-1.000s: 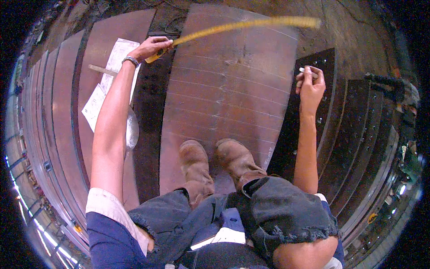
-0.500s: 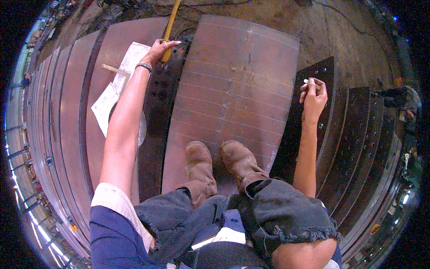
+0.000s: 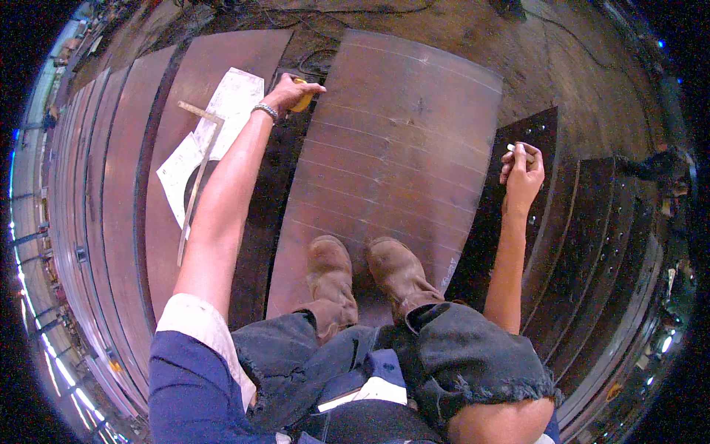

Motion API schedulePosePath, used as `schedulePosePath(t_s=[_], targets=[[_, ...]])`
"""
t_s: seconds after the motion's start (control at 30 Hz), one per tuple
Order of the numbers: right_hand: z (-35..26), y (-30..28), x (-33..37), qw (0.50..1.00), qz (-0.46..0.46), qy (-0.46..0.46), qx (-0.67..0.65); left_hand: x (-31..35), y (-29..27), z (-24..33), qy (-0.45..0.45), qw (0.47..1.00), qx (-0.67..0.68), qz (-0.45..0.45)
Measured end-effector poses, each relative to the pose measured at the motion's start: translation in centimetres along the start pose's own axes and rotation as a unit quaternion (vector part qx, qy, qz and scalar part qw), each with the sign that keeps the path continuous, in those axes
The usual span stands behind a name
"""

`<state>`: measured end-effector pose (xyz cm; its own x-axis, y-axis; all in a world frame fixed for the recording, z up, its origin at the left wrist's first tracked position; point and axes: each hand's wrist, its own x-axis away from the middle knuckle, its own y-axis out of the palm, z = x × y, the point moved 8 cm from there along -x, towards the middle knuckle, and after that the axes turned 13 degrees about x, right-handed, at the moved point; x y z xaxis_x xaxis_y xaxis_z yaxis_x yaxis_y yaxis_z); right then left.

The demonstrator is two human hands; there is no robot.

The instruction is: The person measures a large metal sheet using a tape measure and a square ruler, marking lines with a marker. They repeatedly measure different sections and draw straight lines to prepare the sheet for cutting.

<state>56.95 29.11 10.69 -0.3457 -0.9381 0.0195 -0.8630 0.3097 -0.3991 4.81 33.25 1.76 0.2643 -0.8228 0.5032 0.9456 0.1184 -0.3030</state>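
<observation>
My left hand (image 3: 290, 92) is stretched out over the far left edge of a large brown steel plate (image 3: 399, 148). Its fingers are closed round a yellow tape measure (image 3: 301, 98), mostly hidden by the hand. Off the plate's right edge, my right hand (image 3: 525, 174) pinches a short white piece of chalk (image 3: 511, 147) between thumb and fingers. Several thin pale lines cross the plate from side to side, with small marks along its middle. Both my boots (image 3: 329, 263) rest on its near part.
Paper drawings (image 3: 235, 96) and a T-shaped square (image 3: 200, 172) lie on the neighbouring plate to the left. More steel plates (image 3: 122, 133) stand in rows on that side. Drilled dark plates (image 3: 543, 129) lie to the right. Cables (image 3: 325, 59) run over the floor beyond.
The long yellow strip that stretched away from my left hand no longer shows; only a short yellow part does. That hand has shifted right and slightly nearer. My right hand sits slightly lower.
</observation>
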Motion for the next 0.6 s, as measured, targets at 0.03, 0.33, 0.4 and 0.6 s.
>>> schedulePosePath(t_s=[0.03, 0.33, 0.4, 0.6], targets=[[-0.2, 0.6, 0.1, 1.000, -0.006, -0.002, -0.001, -1.0, -0.8, -1.0, -0.012, 1.000, 0.005, -0.002], [1.8, 2.3, -0.3, 0.999, -0.038, 0.037, 0.008, -3.8, 2.8, -3.8, 0.062, 0.971, -0.222, 0.064], [2.9, 1.3, -0.5, 0.998, -0.056, 0.028, 0.022, -2.5, 5.0, -3.8, 0.052, 0.972, -0.213, 0.085], [2.1, 4.2, 1.0, 0.996, -0.084, 0.000, 0.035, -0.9, 0.6, -6.3, 0.127, 0.950, -0.236, 0.157]])
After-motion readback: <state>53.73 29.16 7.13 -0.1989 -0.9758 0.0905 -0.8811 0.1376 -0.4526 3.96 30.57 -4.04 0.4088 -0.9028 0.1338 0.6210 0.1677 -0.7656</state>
